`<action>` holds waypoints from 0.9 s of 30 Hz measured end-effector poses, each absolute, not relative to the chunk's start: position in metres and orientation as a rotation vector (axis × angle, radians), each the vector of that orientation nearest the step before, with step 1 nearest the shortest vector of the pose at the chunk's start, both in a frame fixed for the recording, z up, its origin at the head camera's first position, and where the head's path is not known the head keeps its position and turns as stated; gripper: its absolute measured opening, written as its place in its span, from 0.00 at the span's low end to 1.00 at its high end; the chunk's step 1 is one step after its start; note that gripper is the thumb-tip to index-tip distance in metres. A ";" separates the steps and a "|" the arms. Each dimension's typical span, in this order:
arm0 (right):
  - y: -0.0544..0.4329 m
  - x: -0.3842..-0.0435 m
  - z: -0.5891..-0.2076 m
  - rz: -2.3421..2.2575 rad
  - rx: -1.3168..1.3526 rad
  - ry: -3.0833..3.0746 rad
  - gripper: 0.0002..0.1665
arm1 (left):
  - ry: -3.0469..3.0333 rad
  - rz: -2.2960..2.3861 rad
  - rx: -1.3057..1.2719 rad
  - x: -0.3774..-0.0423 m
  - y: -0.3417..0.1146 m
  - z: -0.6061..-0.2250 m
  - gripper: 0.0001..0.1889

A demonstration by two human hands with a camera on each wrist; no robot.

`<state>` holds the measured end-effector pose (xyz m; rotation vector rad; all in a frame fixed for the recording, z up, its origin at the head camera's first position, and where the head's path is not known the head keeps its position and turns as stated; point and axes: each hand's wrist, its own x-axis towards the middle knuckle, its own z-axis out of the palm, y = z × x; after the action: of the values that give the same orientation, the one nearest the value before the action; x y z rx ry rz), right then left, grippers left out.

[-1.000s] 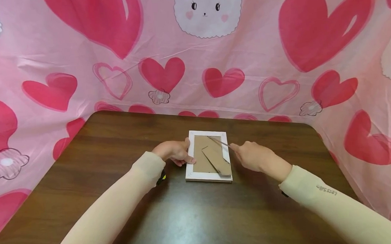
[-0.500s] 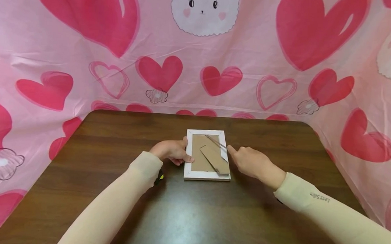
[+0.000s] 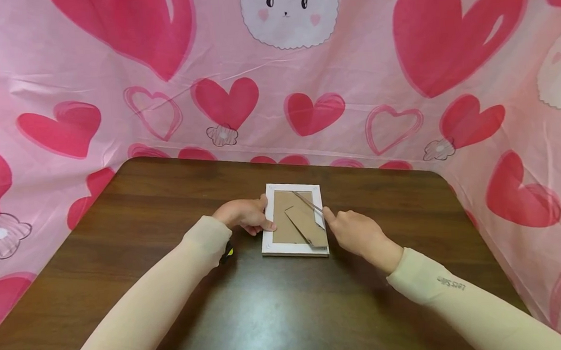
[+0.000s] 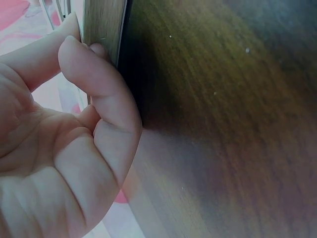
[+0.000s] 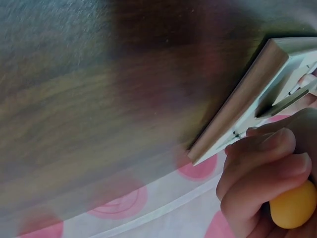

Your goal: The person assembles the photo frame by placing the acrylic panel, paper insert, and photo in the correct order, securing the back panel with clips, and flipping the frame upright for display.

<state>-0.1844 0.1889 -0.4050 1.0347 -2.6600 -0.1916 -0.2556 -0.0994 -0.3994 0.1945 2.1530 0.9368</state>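
Observation:
A white picture frame (image 3: 294,249) lies face down on the table. Its brown backing board (image 3: 283,235) shows, with a cardboard stand leg (image 3: 307,222) slanting across it. Along the frame's left side, my left hand (image 3: 246,215) grips the edge, thumb on top; the left wrist view shows that hand (image 4: 69,144) with curled fingers against the wooden rim. My right hand (image 3: 358,234) holds what looks like a screwdriver (image 3: 308,201). Its thin shaft reaches over the backing towards the upper edge. In the right wrist view, the tool's yellow handle end (image 5: 293,206) pokes from the curled fingers.
The dark wooden table (image 3: 177,193) extends around the frame on all sides. Behind it and at both sides hangs a pink cloth (image 3: 266,75) with hearts. A black and yellow item (image 3: 227,252) sits by the left wrist.
The head view has shifted slightly. My right wrist and forearm have swung a little towards me and to the left, the tool's shaft staying across the backing. My left hand keeps its grip.

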 end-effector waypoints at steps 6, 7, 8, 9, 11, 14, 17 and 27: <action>0.189 -0.184 -0.404 -0.179 1.016 -2.698 0.19 | 2.143 0.944 0.199 -0.257 -0.099 -0.397 0.57; 0.189 -0.184 -0.403 -0.175 1.008 -2.712 0.19 | 2.143 0.945 0.202 -0.257 -0.099 -0.397 0.57; 0.190 -0.184 -0.403 -0.174 1.002 -2.723 0.19 | 2.142 0.945 0.204 -0.257 -0.098 -0.396 0.56; 0.190 -0.184 -0.403 -0.172 0.997 -2.732 0.19 | 2.142 0.943 0.206 -0.258 -0.098 -0.395 0.56; 0.191 -0.184 -0.403 -0.170 0.990 -2.741 0.19 | 2.144 0.944 0.212 -0.258 -0.097 -0.394 0.55; 0.192 -0.185 -0.403 -0.170 1.001 -2.731 0.19 | 2.144 0.935 0.212 -0.258 -0.097 -0.393 0.56; 0.192 -0.185 -0.402 -0.161 1.008 -2.730 0.19 | 2.152 0.925 0.210 -0.259 -0.097 -0.393 0.56; 0.189 -0.183 -0.404 -0.095 0.955 -2.846 0.15 | 2.139 0.933 0.212 -0.257 -0.101 -0.400 0.58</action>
<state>-0.1833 0.1887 -0.4036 0.9552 -2.8461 -0.0952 -0.2570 -0.1012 -0.3999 0.2121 2.1394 0.9326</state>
